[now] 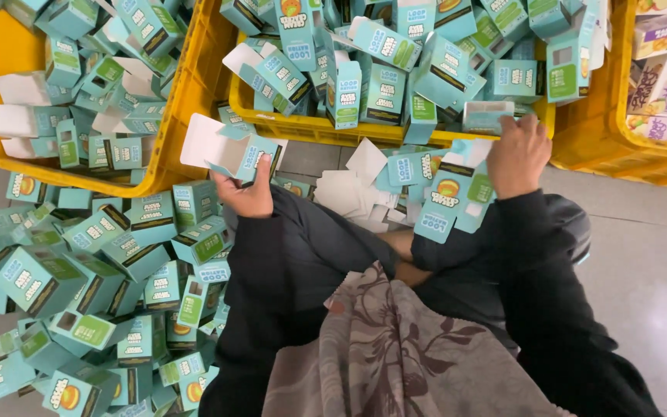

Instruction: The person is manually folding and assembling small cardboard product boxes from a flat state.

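We look down on our own lap, dark sleeves and a patterned cloth (395,347) over the knees. Our left hand (247,193) is closed around a teal carton (233,150), thumb on top, holding it up just in front of the left crate (183,93); its white flaps stand open toward the left. Our right hand (517,154) curls its fingers over the top of a flat stack (449,193) of unfolded teal cartons, gripping them at the near rim of the middle crate (310,127). How many blanks it pinches we cannot quite tell, since they overlap.

Both yellow crates are heaped with folded teal cartons. A loose pile (94,286) of the same cartons covers the floor (642,270) to our left, close against the left knee. Some white blanks (353,189) lie on the floor between the two hands. At far right a third crate (619,131) holds differently coloured packets.
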